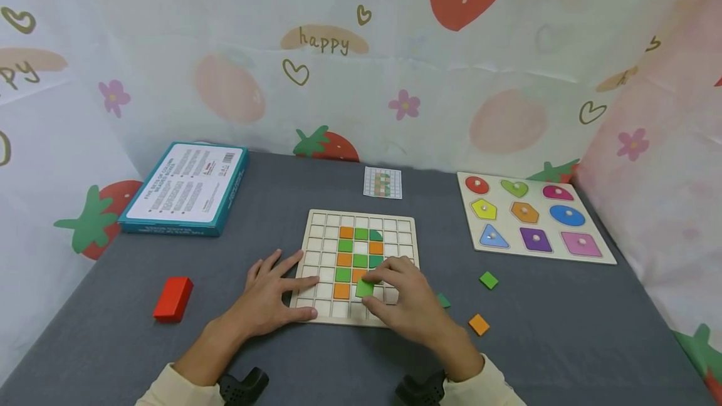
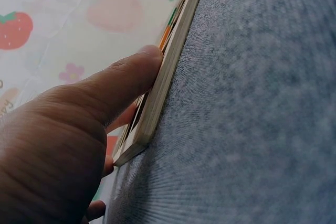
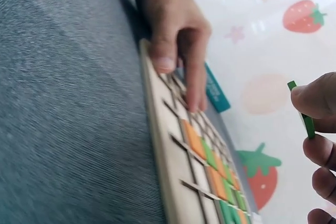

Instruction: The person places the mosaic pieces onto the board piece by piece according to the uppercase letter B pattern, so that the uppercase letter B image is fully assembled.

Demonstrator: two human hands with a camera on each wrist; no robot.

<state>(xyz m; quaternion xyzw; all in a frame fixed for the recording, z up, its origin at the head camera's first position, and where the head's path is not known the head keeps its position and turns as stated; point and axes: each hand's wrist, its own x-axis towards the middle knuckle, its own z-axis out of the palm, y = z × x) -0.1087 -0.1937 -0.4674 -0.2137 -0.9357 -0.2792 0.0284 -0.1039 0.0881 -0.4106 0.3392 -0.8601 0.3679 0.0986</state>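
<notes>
A wooden grid board lies flat, with orange, light green and dark green tiles set in its middle columns. My left hand rests with spread fingers on the board's left edge; in the left wrist view its thumb lies along the near rim. Thumb and fingers of my right hand pinch a light green square tile. That tile is held above the board's lower rows, and the right wrist view shows it edge-on, apart from the board.
Right of the board lie a green tile, an orange tile and a dark green piece. A pattern card is behind the board. A knobbed shape puzzle sits far right; a teal box and red block are left.
</notes>
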